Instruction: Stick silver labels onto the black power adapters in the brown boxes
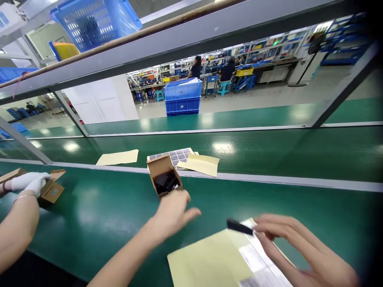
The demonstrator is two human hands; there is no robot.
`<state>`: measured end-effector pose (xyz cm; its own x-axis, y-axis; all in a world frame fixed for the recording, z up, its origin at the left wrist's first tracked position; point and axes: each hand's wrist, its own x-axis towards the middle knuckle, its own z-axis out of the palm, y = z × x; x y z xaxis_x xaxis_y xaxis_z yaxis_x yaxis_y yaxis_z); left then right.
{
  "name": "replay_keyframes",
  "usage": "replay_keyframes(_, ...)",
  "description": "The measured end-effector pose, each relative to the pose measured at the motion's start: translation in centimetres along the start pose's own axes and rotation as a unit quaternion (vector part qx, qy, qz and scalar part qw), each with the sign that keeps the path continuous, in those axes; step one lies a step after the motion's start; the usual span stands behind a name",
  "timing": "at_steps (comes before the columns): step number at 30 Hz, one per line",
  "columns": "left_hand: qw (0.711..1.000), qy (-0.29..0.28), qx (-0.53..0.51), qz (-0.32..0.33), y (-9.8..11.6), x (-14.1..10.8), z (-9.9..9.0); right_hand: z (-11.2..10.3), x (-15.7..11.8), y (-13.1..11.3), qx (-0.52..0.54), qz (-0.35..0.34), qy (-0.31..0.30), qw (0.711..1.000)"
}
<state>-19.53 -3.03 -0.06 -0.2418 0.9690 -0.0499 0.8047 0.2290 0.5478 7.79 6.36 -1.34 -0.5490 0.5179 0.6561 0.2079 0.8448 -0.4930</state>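
My left hand [173, 211] is at the near edge of an open cardboard box [160, 166], its thumb stretched out to the right and apart from the fingers. Some fingertips are hidden; whether they touch the box I cannot tell. Dark black items [166, 181] lie inside the box. Between thumb and fingertips, my right hand [302, 247] pinches a thin black piece [239, 227], slightly blurred. Below it lies a pale yellow backing sheet [209, 259] with white and printed label areas, partly covered by this hand.
Behind the box lie printed label sheets [181, 154] and yellow papers [203, 162]. At left, a co-worker's gloved hands [32, 181] hold another cardboard box [53, 191]. A shelf beam [179, 30] crosses overhead; blue crates [183, 95] stand beyond the green belt [269, 149].
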Motion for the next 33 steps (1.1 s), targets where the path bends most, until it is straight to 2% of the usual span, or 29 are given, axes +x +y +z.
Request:
replay_keyframes(1,0.995,0.084,0.055,-0.015,-0.6,0.5,-1.3,0.9,1.9,0.1,0.01,0.007,-0.01,1.0)
replay_keyframes(2,0.985,0.14,0.093,-0.033,-1.4,1.2,-2.4,2.2,3.7,0.3,0.025,0.019,-0.025,0.999)
replay_keyframes(3,0.978,0.167,0.114,-0.046,-2.3,1.8,-3.4,3.8,5.3,0.3,0.042,0.035,-0.042,0.998)
replay_keyframes(6,0.981,0.152,0.107,-0.047,-4.8,3.4,-5.5,9.2,9.4,0.7,0.108,0.071,-0.112,0.985)
replay_keyframes(8,0.987,0.134,0.085,-0.027,-5.9,3.6,-6.8,12.4,11.3,1.0,0.167,0.083,-0.152,0.971)
replay_keyframes(11,0.992,0.124,0.022,0.021,-6.8,2.4,-8.9,14.8,13.1,1.5,0.221,0.091,-0.164,0.957)
replay_keyframes(13,0.982,0.15,-0.089,0.068,-7.1,1.0,-10.0,14.9,13.8,1.8,0.24,0.097,-0.146,0.955)
replay_keyframes(15,0.953,0.189,-0.21,0.105,-7.4,-0.3,-10.2,14.4,14.3,1.8,0.259,0.101,-0.127,0.952)
replay_keyframes(17,0.929,0.215,-0.279,0.113,-7.4,-1.2,-9.4,14.0,14.8,1.2,0.281,0.094,-0.118,0.948)
replay_keyframes(19,0.917,0.225,-0.313,0.101,-7.2,-1.5,-8.0,13.9,15.4,0.0,0.319,0.076,-0.133,0.935)
replay_keyframes(22,0.899,0.205,-0.377,0.09,-6.6,-1.2,-6.3,14.4,16.5,-2.3,0.388,0.061,-0.215,0.894)
replay_keyframes(24,0.883,0.165,-0.43,0.089,-6.3,-0.9,-6.2,14.7,17.2,-3.6,0.402,0.071,-0.259,0.876)
replay_keyframes(27,0.863,0.113,-0.486,0.073,-6.2,-0.8,-7.4,14.7,18.3,-4.5,0.383,0.093,-0.253,0.883)
replay_keyframes(29,0.871,0.108,-0.476,0.06,-6.2,-1.0,-8.5,14.5,18.8,-4.5,0.368,0.105,-0.243,0.891)
replay_keyframes(31,0.911,0.123,-0.389,0.06,-6.0,-1.2,-9.4,14.2,19.0,-4.4,0.354,0.111,-0.247,0.895)
replay_keyframes(33,0.95,0.158,-0.257,0.078,-5.7,-1.2,-9.8,13.9,19.1,-4.4,0.343,0.114,-0.257,0.896)
